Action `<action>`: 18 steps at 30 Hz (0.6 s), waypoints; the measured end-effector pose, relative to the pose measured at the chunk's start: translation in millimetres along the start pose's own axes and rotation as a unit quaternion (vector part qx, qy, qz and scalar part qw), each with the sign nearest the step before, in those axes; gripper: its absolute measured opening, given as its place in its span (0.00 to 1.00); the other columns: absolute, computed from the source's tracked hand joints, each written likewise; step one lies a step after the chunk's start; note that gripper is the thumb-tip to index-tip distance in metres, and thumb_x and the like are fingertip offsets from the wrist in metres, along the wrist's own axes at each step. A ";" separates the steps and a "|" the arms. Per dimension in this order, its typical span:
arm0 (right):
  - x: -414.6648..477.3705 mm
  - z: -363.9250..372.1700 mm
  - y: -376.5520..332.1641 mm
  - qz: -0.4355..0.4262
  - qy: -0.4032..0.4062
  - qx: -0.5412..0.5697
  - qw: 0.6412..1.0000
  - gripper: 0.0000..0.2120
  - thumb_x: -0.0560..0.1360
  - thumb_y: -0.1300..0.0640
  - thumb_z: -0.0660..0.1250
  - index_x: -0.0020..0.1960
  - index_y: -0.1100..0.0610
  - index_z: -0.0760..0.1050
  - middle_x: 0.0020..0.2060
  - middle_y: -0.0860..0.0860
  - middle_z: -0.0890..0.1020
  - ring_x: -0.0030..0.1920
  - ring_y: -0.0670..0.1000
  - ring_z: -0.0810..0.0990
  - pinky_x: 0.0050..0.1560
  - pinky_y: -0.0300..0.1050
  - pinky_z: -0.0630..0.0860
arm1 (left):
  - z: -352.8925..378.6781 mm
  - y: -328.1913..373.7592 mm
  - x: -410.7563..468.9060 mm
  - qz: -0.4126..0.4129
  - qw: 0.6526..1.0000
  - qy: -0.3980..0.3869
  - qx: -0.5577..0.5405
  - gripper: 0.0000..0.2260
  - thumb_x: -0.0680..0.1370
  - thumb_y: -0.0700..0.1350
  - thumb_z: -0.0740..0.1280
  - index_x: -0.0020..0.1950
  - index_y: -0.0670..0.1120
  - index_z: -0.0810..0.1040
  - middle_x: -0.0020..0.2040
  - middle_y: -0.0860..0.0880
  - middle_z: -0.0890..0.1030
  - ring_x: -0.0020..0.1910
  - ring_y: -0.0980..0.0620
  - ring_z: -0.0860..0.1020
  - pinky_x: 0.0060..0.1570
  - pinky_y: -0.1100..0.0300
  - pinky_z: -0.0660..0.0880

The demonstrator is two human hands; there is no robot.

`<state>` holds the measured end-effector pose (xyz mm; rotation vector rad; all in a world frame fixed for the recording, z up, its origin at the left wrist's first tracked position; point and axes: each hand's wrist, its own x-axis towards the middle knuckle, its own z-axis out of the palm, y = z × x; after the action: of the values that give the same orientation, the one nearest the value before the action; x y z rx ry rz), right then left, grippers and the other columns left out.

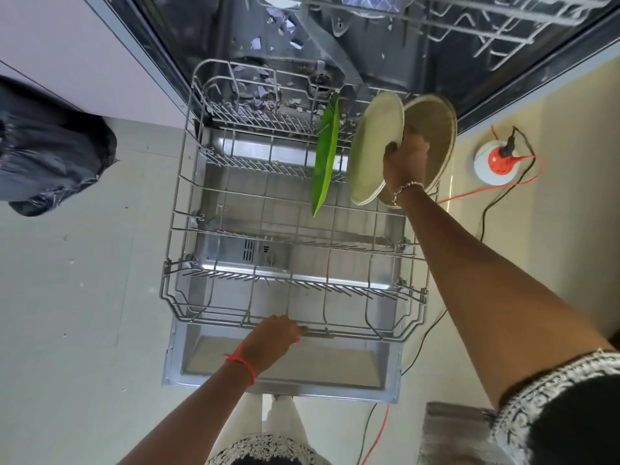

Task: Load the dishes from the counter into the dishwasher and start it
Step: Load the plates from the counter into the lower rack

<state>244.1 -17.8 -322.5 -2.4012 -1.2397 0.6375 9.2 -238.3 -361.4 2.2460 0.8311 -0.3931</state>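
Dishes are going into the pulled-out lower rack [349,333], which fills the middle of the frame over the open dishwasher door [285,367]. My right hand [404,159], right of centre, pinches a cream plate [372,149] by its edge and holds it tilted over the rack's far right side. A brown plate [436,135] sits just behind that hand; I cannot tell whether it is also held or already stands in the tines. A green plate [325,156] stands on edge just to the left.

My left hand [271,340], lower centre, curls its fingers over the rack's front rail.

I judge the risks to be the cream plate knocking the green one as it comes down, missing its slot and tipping, or slipping from a one-edge grip.

Pale floor tiles [84,297] surround the machine. A black bag [50,146] lies at the left, and a red-and-white socket [496,159] with a red cable [469,193] at the right. Paper-like scraps [265,102] litter the tub at the top.
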 end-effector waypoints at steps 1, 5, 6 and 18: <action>1.6 2.7 1.1 -0.003 -0.005 -0.003 1.000 0.14 0.79 0.64 0.55 0.62 0.68 0.69 0.59 0.60 0.75 0.59 0.57 0.73 0.54 0.40 0.69 | -1.6 -0.3 -0.2 0.003 1.000 0.001 -0.003 0.22 0.38 0.48 0.83 0.29 0.54 0.83 0.22 0.57 0.76 0.21 0.63 0.75 0.20 0.72 0.70; 7.7 10.5 5.7 -0.001 -0.023 0.021 1.000 0.14 0.79 0.60 0.59 0.60 0.67 0.71 0.57 0.59 0.76 0.58 0.57 0.73 0.54 0.41 0.69 | -4.7 -1.1 0.5 -0.005 1.000 0.004 -0.030 0.22 0.37 0.48 0.83 0.28 0.54 0.83 0.22 0.57 0.76 0.21 0.64 0.74 0.21 0.72 0.71; 8.9 10.3 5.7 0.003 -0.020 0.042 0.999 0.13 0.78 0.60 0.61 0.58 0.68 0.73 0.55 0.60 0.78 0.56 0.57 0.75 0.55 0.43 0.71 | -3.3 -1.7 0.7 -0.006 1.000 0.003 -0.024 0.22 0.38 0.49 0.83 0.28 0.55 0.82 0.22 0.57 0.76 0.21 0.64 0.74 0.21 0.72 0.71; -11.5 -22.0 8.6 -0.017 -0.122 0.005 0.992 0.15 0.76 0.59 0.64 0.55 0.70 0.75 0.52 0.63 0.81 0.51 0.57 0.79 0.51 0.45 0.72 | -9.3 1.9 -3.9 -0.055 0.998 -0.042 -0.015 0.16 0.78 0.36 0.61 0.66 0.42 0.73 0.59 0.41 0.78 0.58 0.45 0.78 0.58 0.55 0.74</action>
<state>255.9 -34.5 -306.0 -2.3426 -1.3655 0.9478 7.9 -234.5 -352.0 2.1479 0.9118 -0.5197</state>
